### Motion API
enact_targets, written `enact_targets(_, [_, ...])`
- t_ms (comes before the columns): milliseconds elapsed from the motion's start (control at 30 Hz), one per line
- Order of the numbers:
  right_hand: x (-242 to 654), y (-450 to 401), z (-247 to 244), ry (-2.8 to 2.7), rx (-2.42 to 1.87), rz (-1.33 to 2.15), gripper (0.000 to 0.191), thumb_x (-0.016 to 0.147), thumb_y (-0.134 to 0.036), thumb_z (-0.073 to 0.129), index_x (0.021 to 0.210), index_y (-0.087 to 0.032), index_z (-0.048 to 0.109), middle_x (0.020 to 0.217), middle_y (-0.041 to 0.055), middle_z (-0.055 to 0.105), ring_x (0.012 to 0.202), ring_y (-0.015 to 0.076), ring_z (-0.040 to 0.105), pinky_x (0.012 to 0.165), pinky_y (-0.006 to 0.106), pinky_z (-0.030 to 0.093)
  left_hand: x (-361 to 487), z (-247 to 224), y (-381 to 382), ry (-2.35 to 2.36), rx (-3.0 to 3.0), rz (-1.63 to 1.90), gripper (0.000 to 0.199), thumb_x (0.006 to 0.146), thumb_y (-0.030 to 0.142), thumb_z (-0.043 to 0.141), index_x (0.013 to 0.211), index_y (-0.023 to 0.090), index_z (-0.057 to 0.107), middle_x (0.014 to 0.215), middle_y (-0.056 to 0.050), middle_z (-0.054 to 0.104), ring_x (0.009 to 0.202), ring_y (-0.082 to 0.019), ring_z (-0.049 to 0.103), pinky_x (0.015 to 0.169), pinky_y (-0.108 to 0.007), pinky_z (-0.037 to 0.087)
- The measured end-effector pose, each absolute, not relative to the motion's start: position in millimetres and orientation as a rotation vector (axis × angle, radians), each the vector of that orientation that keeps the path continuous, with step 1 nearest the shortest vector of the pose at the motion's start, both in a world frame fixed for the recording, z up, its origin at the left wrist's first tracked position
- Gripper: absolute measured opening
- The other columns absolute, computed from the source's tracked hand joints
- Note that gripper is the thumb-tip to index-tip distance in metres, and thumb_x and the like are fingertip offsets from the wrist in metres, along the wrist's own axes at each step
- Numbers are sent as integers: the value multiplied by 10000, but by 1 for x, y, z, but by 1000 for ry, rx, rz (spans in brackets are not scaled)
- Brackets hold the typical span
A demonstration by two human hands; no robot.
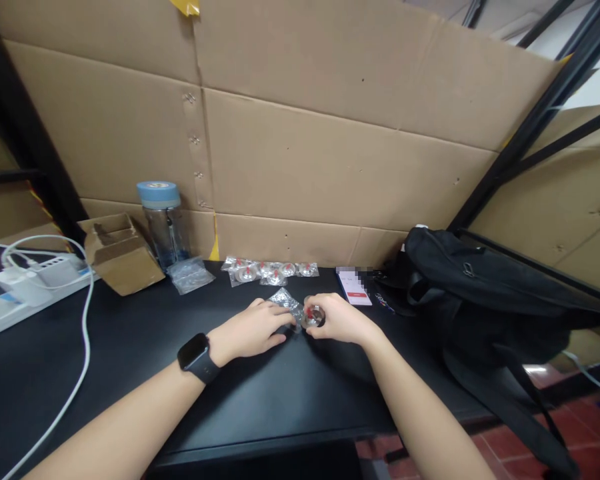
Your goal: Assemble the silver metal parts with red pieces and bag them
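My right hand (337, 316) curls its thumb and fingers round a small round, shiny disc with a red mark (314, 316), just above the black tabletop. To its left, a small clear plastic bag (286, 300) lies under and beyond the fingertips of my left hand (260, 327). That hand is stretched out low over the table, its thumb apart from the fingers. The disc touches or nearly touches the bag's right end; I cannot tell whether it is partly inside. Behind both hands, several similar discs with red marks (275, 275) lie in clear bags.
At the back left stand an open cardboard box (125, 263), a blue-lidded bottle (163, 223) and a pile of clear bags (190, 275). A power strip (35, 300) with a white cable is far left. A phone (353, 283) and black backpack (480, 287) lie right. Cardboard (305, 160) walls the back.
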State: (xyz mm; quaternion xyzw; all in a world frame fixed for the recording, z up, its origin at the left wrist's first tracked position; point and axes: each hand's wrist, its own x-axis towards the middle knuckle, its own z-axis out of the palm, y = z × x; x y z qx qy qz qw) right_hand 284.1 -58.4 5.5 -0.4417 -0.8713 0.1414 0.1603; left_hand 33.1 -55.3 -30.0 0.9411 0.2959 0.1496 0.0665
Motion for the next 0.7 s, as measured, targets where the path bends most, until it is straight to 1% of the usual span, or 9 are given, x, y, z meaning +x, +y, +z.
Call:
enact_targets(133, [282, -56, 1, -2482, -1262, 461, 206, 696, -230, 808, 870, -201, 703, 764, -12, 676, 660, 137, 586, 640, 227, 399, 31, -24, -56, 891, 2788, 441, 207, 947, 284, 604, 1153, 291, 620, 1153, -26, 712, 1098, -224, 646, 1004, -356, 408])
enact_targets(233, [281, -54, -3, -2470, -1277, 456, 182, 721, -269, 816, 850, -195, 710, 741, -6, 676, 650, 139, 586, 627, 231, 390, 31, -22, -57, 860, 2810, 427, 184, 959, 290, 587, 1134, 294, 643, 1172, -23, 706, 1100, -217, 647, 997, -345, 411])
enact_targets(333, [280, -53, -6, -2462, -1259, 447, 191, 730, -295, 831, 842, -189, 718, 758, 7, 682, 663, 145, 601, 633, 233, 398, 32, -24, -56, 854, 2840, 435, 209, 973, 303, 567, 1156, 303, 669, 1204, -35, 702, 1113, -217, 648, 1002, -346, 417])
enact_targets(467, [281, -51, -9, -2434, -1232, 524, 219, 735, -318, 847, 878, -199, 730, 757, 11, 695, 653, 153, 621, 630, 237, 424, 33, -27, -55, 867, 2833, 444, 254, 974, 303, 565, 1198, 323, 684, 1228, -40, 704, 1132, -222, 648, 1017, -351, 430])
enact_targets(567, [284, -48, -12, -2411, -1232, 567, 192, 755, -296, 833, 894, -206, 736, 729, 4, 703, 647, 159, 642, 634, 244, 446, 31, -25, -56, 855, 2845, 413, 283, 966, 290, 577, 1217, 345, 694, 1290, -37, 685, 1174, -231, 637, 1043, -370, 426])
enact_targets(633, [286, -46, -15, -2393, -1225, 581, 150, 773, -248, 807, 899, -206, 738, 714, 0, 706, 641, 160, 655, 635, 244, 459, 30, -24, -56, 822, 2858, 368, 293, 960, 284, 587, 1215, 365, 706, 1334, -30, 666, 1209, -237, 624, 1064, -383, 416])
enact_targets(700, [288, -45, -17, -2382, -1192, 619, 133, 785, -189, 774, 913, -205, 740, 746, 8, 724, 654, 162, 674, 642, 243, 479, 29, -22, -56, 797, 2861, 341, 306, 953, 283, 599, 1221, 379, 709, 1354, -23, 657, 1222, -239, 621, 1073, -385, 414])
